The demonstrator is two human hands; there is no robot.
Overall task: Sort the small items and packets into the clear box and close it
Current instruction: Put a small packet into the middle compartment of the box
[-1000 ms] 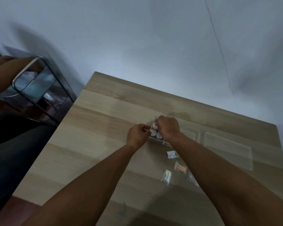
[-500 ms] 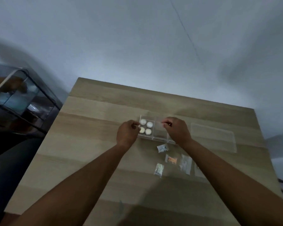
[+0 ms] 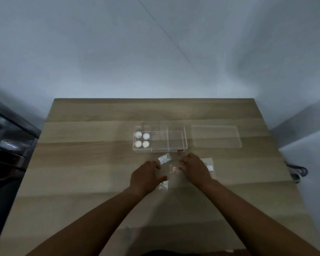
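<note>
The clear box (image 3: 177,145) stands open on the wooden table (image 3: 85,163), with several white round items (image 3: 142,139) in its left compartment; the other compartments look bare. Its clear lid (image 3: 216,136) lies flat to the right. Small packets lie in front of the box: a white one (image 3: 164,158), an orange one (image 3: 175,169), a pale one (image 3: 164,185) and one at the right (image 3: 209,164). My left hand (image 3: 144,177) hovers among the packets with loosely curled fingers. My right hand (image 3: 194,168) rests beside the orange packet, fingertips touching its edge.
A grey wall rises just behind the table. A dark glass-topped piece of furniture (image 3: 9,141) stands off the table's left edge. A dark cable (image 3: 297,171) lies on the floor at the right.
Both hands have pulled back from the box toward me and now sit over the packets. The view has swung so the table appears square-on.
</note>
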